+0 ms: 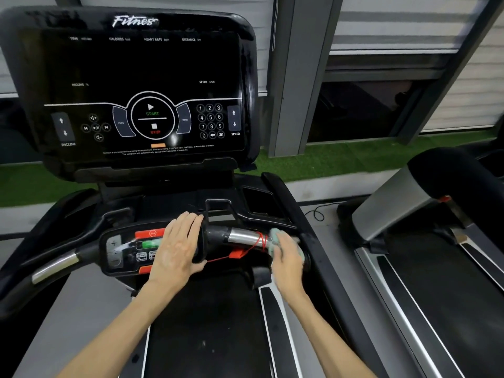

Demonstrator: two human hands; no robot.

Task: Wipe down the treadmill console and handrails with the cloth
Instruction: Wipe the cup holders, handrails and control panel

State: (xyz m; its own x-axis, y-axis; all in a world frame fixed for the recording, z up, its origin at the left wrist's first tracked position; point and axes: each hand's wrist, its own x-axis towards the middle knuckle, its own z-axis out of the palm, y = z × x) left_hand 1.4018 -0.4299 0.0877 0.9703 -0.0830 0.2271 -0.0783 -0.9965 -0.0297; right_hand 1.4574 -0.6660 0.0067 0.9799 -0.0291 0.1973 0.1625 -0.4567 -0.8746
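My right hand (pixel 287 259) gripped the pale green cloth (pixel 276 236) around the right end of the front handrail (pixel 242 237), just beside the red safety cord (pixel 262 241). My left hand (pixel 177 248) lay flat on the button panel (pixel 120 251). The cloth could snag that cord; my palm might press a button.

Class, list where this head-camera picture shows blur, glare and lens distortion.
Head view: motion blur smears the right hand and green cloth; the left hand is sharp; a small glare spot sits on the console right of STOP; the wide-angle lens bows the console's edges.
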